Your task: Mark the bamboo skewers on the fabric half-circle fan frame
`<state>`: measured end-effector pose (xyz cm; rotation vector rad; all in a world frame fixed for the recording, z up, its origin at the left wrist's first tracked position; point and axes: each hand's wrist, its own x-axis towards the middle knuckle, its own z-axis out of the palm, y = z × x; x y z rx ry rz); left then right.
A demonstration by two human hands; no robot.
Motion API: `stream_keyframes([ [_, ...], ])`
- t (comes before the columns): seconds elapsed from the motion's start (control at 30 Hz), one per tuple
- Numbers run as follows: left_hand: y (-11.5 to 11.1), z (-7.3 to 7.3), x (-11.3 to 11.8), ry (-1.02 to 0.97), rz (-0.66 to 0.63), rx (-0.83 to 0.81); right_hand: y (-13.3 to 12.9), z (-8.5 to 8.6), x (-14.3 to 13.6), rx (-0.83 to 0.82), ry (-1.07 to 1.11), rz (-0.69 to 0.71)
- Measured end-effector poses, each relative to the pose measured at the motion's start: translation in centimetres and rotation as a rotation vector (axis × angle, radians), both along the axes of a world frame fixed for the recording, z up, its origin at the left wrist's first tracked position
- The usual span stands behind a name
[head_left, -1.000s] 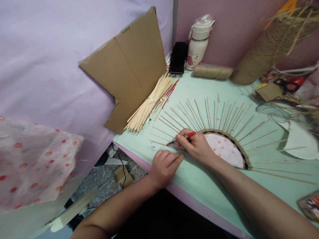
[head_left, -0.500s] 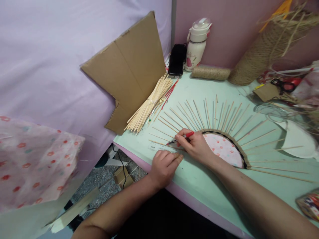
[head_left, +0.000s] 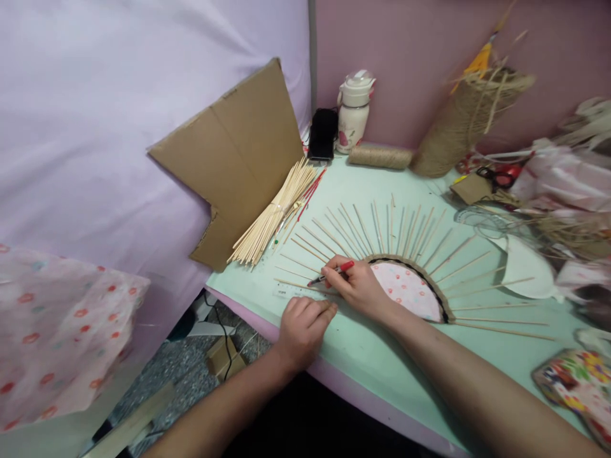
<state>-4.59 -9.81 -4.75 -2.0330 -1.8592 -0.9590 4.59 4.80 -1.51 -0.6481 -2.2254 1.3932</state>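
Note:
My right hand [head_left: 356, 283] grips a red-capped pen [head_left: 338, 270], its tip at a thin stick beside a clear ruler [head_left: 286, 291]. Closed and resting on the near end of the ruler, my left hand [head_left: 305, 327] presses it to the green tabletop [head_left: 382, 381]. A half-round piece [head_left: 405, 289] of pink flowered cloth, edged in twine and black braid, lies beyond my right wrist. Thin sticks [head_left: 422, 232] fan outward from its rim. The ruler's near end is hidden under my left hand.
A bundle of sticks [head_left: 272, 213] lies by bent cardboard [head_left: 238, 146]. Behind stand a black phone [head_left: 323, 133], a white bottle [head_left: 354, 114] and twine rolls [head_left: 379, 157]. Twine, bags and a white piece [head_left: 525, 270] crowd the right side; a flowered case [head_left: 577, 388] lies at the front right.
The camera view has turned, so the tabletop things appear shifted left and the back ones lower. Both hands keep nearly the same pose at the ruler and pen.

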Motion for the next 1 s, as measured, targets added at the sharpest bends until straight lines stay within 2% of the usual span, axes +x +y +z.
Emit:
stream_keyframes([
  [0.13,-0.4,0.5,0.2,0.004,0.014,0.056,0.0,-0.5,0.3,-0.093,0.136,-0.078],
  [0.23,-1.1,2.0,0.3,-0.017,0.002,0.128,0.0,-0.1,0.6,-0.139,0.272,-0.122],
  [0.4,-2.0,5.6,0.2,-0.052,-0.060,0.242,0.0,3.0,1.8,-0.156,0.419,-0.102],
  [0.53,-1.8,7.7,0.3,-0.057,-0.166,0.255,-1.6,5.2,4.2,-0.122,0.343,-0.059],
  [0.67,-1.2,7.9,0.6,-0.075,-0.280,0.226,-4.7,5.1,6.8,-0.149,0.276,-0.105],
  [0.8,-0.8,7.3,0.9,-0.087,-0.320,0.160,-6.9,3.7,7.7,-0.445,0.305,-0.113],
  [0.87,-0.6,7.0,1.2,-0.089,-0.332,0.141,-7.3,3.2,7.5,-0.518,0.292,-0.151],
  [0.93,-0.1,6.7,1.6,-0.138,-0.298,0.152,-7.2,2.8,7.1,-0.511,0.299,-0.198],
  [1.0,0.6,6.5,2.0,-0.329,-0.192,0.209,-6.8,2.5,6.8,-0.456,0.333,-0.246],
])
